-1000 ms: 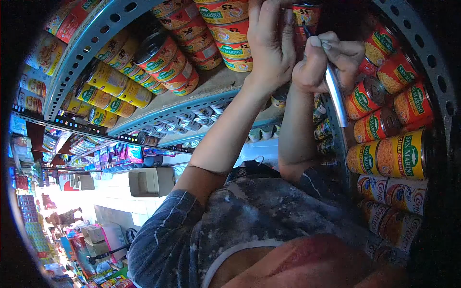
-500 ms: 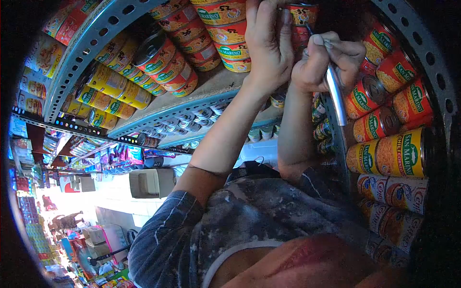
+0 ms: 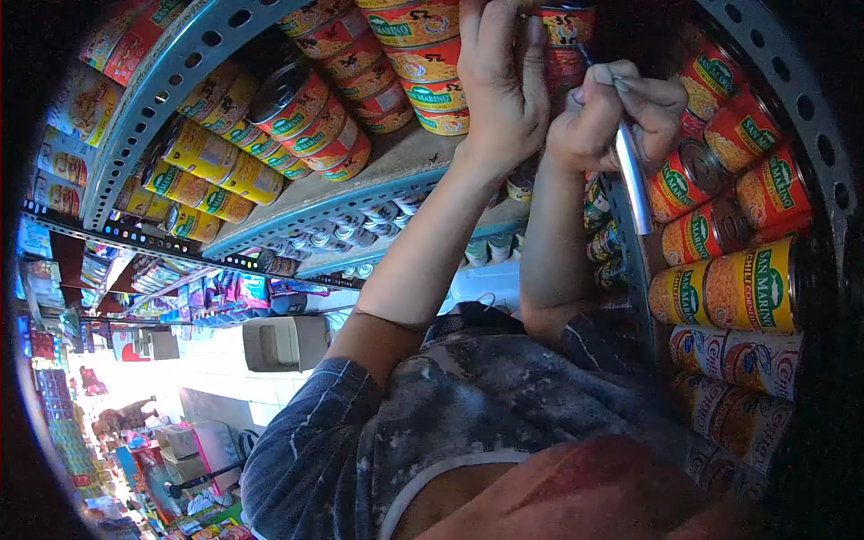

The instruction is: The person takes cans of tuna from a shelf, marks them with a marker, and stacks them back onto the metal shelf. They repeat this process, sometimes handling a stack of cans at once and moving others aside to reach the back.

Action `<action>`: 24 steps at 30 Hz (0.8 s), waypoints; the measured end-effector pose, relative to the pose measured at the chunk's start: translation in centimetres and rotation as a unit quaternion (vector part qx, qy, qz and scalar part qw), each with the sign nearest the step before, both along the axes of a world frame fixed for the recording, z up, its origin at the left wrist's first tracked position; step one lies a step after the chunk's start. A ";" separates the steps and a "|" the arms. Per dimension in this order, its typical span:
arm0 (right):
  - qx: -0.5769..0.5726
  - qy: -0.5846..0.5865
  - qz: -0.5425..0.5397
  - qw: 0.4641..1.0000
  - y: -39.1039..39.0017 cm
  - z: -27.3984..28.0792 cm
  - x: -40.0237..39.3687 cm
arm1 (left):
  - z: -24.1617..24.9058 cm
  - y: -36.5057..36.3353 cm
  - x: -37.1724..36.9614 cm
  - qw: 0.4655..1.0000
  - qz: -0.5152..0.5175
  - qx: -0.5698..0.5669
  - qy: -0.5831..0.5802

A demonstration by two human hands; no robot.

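We are clamping the marker [image 3: 634,187] in our right hand [image 3: 614,117], its tip near the can [image 3: 569,25]; our left hand's [image 3: 506,85] grip is unclear.

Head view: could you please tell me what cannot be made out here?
All in the head view:
- Left hand: some fingertips, cut off by the top edge.
- Pen: its middle, hidden by the right hand; tip contact with the can, too small and dark.
- Far packets: labels, too small.
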State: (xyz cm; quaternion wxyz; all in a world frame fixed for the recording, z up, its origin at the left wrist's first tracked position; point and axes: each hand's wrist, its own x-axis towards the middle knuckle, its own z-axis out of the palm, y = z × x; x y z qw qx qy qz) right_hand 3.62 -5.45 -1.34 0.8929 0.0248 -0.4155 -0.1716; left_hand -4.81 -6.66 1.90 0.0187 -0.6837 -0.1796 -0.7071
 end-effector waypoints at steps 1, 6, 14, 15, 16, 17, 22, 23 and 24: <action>-0.041 0.009 -0.010 0.999 -0.5 -0.3 -0.1 | -0.1 0.0 0.0 1.000 0.000 0.000 0.000; -0.036 -0.038 -0.077 0.996 -0.4 -0.9 1.3 | -0.3 0.1 -0.3 1.000 -0.003 -0.025 0.014; -0.048 -0.041 -0.073 0.995 -0.8 -1.5 0.1 | -0.9 0.3 -1.2 0.997 -0.042 -0.035 0.054; -0.048 -0.041 -0.073 0.995 -0.7 -1.6 0.4 | -1.0 0.3 -1.3 0.995 -0.066 -0.042 0.057; -0.047 -0.070 -0.081 0.993 -0.5 -1.8 0.9 | -1.1 0.4 -1.2 0.995 -0.066 -0.042 0.058; -0.047 -0.098 -0.089 0.990 -0.5 -1.6 1.1 | -1.2 0.5 -0.9 0.994 -0.085 -0.054 0.043; -0.025 -0.004 -0.061 0.998 -1.0 -0.6 -1.0 | -1.2 0.5 -0.8 0.995 -0.065 -0.048 0.056; -0.026 0.009 -0.036 0.999 -1.1 -0.4 -1.1 | -1.3 0.2 -0.8 0.995 -0.054 -0.055 0.060; -0.023 0.009 -0.037 0.999 -0.9 -0.4 -0.8 | -1.2 0.2 -0.7 0.995 -0.043 -0.060 0.064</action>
